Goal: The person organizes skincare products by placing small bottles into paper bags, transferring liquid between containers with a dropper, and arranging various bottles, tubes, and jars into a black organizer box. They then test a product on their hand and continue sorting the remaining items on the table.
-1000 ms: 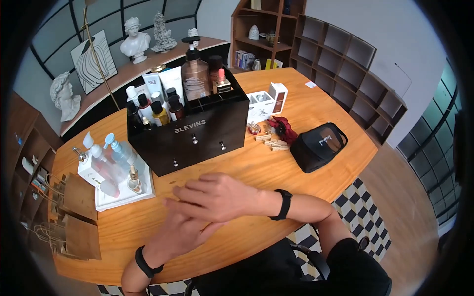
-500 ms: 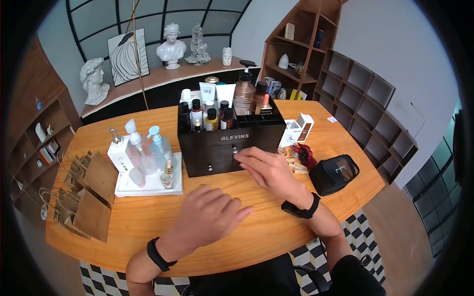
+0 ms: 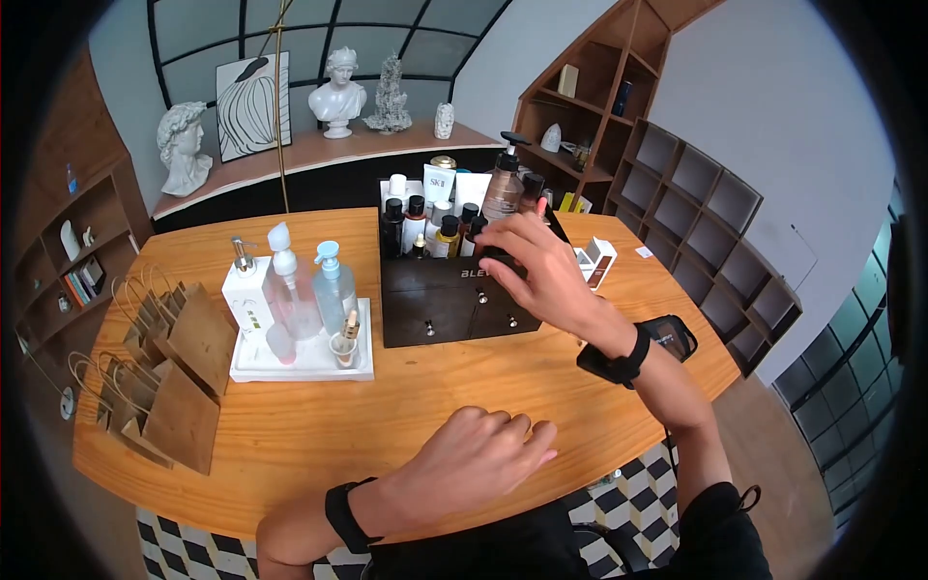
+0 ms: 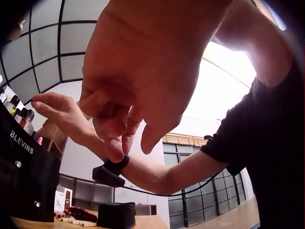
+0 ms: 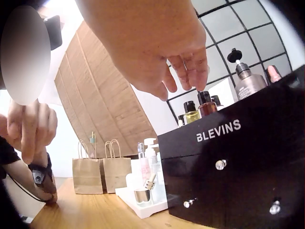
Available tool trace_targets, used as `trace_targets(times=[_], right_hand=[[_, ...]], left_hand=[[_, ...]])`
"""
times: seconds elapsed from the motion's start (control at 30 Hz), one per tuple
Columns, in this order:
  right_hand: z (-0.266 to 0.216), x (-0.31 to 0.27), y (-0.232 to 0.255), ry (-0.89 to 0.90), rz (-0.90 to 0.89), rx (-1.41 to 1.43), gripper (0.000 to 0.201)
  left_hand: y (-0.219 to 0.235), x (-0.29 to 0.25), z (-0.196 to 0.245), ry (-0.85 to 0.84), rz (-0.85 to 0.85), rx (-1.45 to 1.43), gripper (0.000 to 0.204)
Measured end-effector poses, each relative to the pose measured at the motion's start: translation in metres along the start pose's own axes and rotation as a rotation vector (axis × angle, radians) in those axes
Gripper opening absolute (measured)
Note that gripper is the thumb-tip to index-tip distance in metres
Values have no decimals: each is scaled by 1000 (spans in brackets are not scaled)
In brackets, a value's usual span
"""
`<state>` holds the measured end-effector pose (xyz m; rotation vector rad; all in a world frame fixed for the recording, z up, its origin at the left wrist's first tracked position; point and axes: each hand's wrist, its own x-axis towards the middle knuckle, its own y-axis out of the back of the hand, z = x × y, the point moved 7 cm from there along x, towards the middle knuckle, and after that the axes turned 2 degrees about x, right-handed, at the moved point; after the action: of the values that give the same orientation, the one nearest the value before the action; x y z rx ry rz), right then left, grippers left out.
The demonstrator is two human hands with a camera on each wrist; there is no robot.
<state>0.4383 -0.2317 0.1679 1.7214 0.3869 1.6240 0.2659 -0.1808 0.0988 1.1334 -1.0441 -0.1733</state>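
Above the front edge of a black organizer point(image 3: 416, 302) marked BLEVINS, the right hand point(image 3: 546, 271) hangs with slightly bent fingers. In the right wrist view its fingertips are just over the dark cap of a reddish-brown bottle point(image 5: 208, 109), beside a yellow bottle point(image 5: 191, 114); whether they touch the cap, I cannot tell. Small capped bottles, white tubes and a brown pump bottle point(image 3: 503, 193) stand in the organizer's top. The left hand point(image 3: 478, 459) is over the near part of the table, fingers loosely curled, holding nothing; it looms large in the left wrist view point(image 4: 138, 71).
Left of the organizer, a white tray point(image 3: 300, 375) carries pump bottles and a small dropper bottle. Paper bags point(image 3: 184, 416) stand at the table's left. To the right are a white box point(image 3: 600, 261) and a black pouch point(image 3: 674, 336), partly behind the right wrist.
From the organizer's drawer front, the right hand has risen to the bottles at its top. The left hand, earlier under the right one, has moved right and closer to the body. The head view has shifted.
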Motion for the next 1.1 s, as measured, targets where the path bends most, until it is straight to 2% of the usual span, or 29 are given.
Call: trace_targets(times=[0.13, 0.2, 0.27, 0.33, 0.4, 0.47, 0.6, 0.67, 0.73, 0.8, 0.87, 0.93, 1.0, 1.1], right_hand=[[-1, 39, -7, 81, -84, 43, 23], [-8, 53, -23, 169, -185, 20, 22], [-15, 65, -37, 149, -228, 11, 23], [-13, 70, -62, 112, -366, -156, 24], [-19, 77, -74, 122, -371, -179, 25], [-9, 78, -96, 29, -572, -274, 17], [1, 82, -104, -58, -592, -256, 13], [8, 84, -105, -135, -585, -160, 19], [12, 84, -103, -129, -572, -119, 16], [6, 89, -85, -17, -384, -110, 15], [-15, 98, -50, 12, -192, -48, 19], [-34, 98, -24, -18, -104, 20, 19], [-48, 87, -18, -150, -174, 149, 18], [-62, 55, -52, -83, -370, 233, 17]], left_hand=[[-3, -3, -1, -6, -2, 15, 29], [-5, -5, 0, -9, -12, 23, 28], [-8, -6, 1, -7, -39, 34, 26], [-10, -8, 1, -3, -68, 40, 26], [-13, -9, 1, 2, -97, 46, 26], [-15, -10, 2, 2, -114, 27, 26], [-13, -10, 4, -3, -105, -14, 26], [-15, -9, 4, -1, -139, -1, 25], [-16, -10, 4, 1, -130, -11, 25], [-17, -10, 4, 6, -121, -20, 25], [-18, -9, 5, 8, -158, -27, 24], [-15, -8, 5, 4, -148, -26, 24], [-16, -9, 6, -6, -139, -22, 24], [-15, -9, 6, -17, -92, -30, 22]])
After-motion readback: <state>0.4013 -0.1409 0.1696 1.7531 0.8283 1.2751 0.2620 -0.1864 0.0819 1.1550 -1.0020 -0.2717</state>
